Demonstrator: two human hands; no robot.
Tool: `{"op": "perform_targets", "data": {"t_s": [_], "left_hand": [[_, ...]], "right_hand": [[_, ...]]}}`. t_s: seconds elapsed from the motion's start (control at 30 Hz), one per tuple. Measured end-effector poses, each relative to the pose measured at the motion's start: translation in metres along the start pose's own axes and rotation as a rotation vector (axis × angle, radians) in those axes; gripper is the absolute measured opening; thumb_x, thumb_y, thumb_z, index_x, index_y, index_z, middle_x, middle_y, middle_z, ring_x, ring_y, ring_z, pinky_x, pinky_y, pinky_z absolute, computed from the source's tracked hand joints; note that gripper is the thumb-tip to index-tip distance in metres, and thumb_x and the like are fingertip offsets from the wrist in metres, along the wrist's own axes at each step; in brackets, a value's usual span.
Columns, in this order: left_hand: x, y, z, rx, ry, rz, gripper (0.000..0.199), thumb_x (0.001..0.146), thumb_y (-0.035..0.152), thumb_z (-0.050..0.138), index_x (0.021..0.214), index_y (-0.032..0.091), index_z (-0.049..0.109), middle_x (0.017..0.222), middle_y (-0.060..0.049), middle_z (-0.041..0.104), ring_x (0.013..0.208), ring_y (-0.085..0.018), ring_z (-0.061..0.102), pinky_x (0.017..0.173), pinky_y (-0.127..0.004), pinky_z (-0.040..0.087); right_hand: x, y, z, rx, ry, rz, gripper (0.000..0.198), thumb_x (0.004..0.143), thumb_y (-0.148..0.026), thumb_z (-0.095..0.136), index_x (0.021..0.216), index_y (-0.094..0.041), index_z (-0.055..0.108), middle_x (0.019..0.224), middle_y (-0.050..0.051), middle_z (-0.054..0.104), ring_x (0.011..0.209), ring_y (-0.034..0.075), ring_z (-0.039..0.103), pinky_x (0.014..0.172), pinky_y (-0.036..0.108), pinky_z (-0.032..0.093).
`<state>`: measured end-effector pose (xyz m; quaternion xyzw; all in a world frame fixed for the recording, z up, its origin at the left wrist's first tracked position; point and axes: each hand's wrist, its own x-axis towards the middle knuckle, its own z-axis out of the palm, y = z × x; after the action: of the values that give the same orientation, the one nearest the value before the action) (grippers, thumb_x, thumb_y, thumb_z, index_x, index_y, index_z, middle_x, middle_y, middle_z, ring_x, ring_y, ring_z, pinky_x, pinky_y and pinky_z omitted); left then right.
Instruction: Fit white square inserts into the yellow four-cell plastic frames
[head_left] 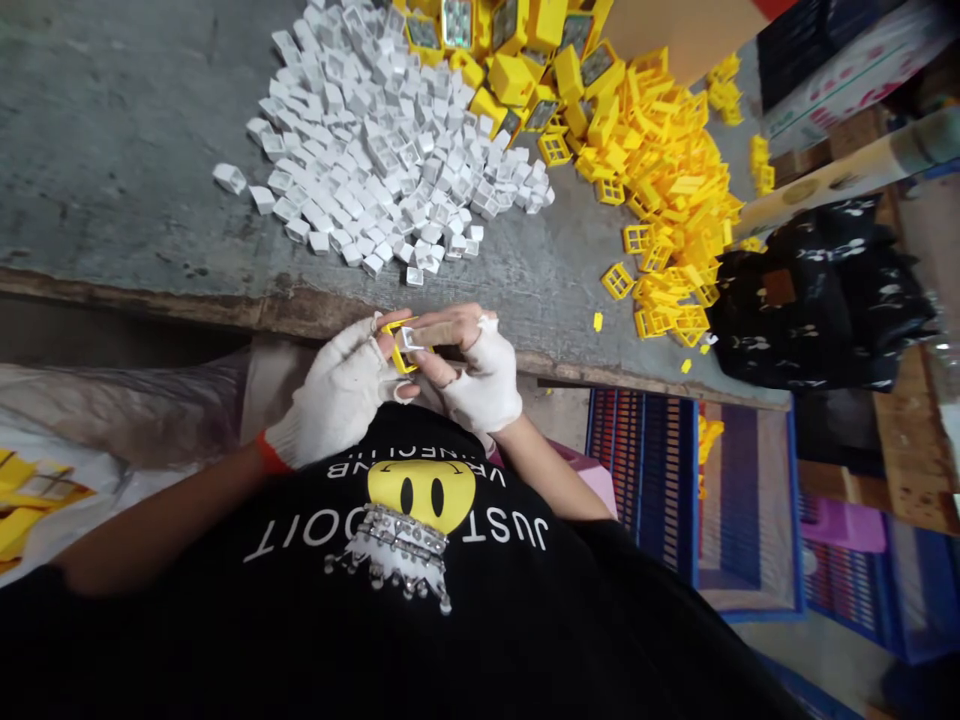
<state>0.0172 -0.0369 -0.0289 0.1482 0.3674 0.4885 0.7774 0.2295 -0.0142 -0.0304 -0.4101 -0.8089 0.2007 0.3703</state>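
At the table's front edge my two hands meet, both in white fingerless gloves. My left hand (337, 385) is closed on a yellow plastic frame (394, 355), gripping its left side. The fingers of my right hand (472, 365) pinch a small white plastic cube (409, 340), open on one side, which sits at or inside the yellow frame. How far the cube is seated I cannot tell, as fingers hide part of it. Beyond my hands lies a heap of similar white cubes (375, 130). A heap of yellow window-like frames (667, 180) spreads to its right.
Larger yellow pieces with clear panels (514, 80) are piled at the back. A black patterned bag (817, 290) sits at the table's right end. Below stand blue plastic crates (750, 500). A bag with yellow parts (37, 495) is at lower left. The worn grey table (127, 130) has a rough front edge.
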Motion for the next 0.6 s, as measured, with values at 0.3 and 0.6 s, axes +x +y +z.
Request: {"op": "perform_targets", "data": {"t_s": [0.3, 0.6], "left_hand": [[-0.005, 0.003, -0.005, -0.015, 0.075, 0.044, 0.032, 0.099, 0.031, 0.103, 0.126, 0.020, 0.089, 0.135, -0.012, 0.092, 0.097, -0.023, 0.087, 0.065, -0.025, 0.066], [-0.009, 0.005, 0.001, 0.012, 0.025, 0.039, 0.029, 0.099, 0.027, 0.100, 0.126, 0.022, 0.093, 0.121, -0.011, 0.093, 0.092, -0.024, 0.086, 0.067, -0.029, 0.067]], "right_hand": [[0.016, 0.010, 0.001, -0.041, -0.015, -0.171, 0.043, 0.131, -0.055, 0.057, 0.127, -0.032, 0.093, 0.123, 0.007, 0.094, 0.113, 0.029, 0.084, 0.113, 0.053, 0.061], [0.015, -0.001, -0.003, -0.296, -0.188, -0.072, 0.035, 0.127, -0.058, 0.067, 0.125, -0.036, 0.095, 0.116, 0.006, 0.092, 0.120, 0.034, 0.081, 0.114, 0.058, 0.058]]}}
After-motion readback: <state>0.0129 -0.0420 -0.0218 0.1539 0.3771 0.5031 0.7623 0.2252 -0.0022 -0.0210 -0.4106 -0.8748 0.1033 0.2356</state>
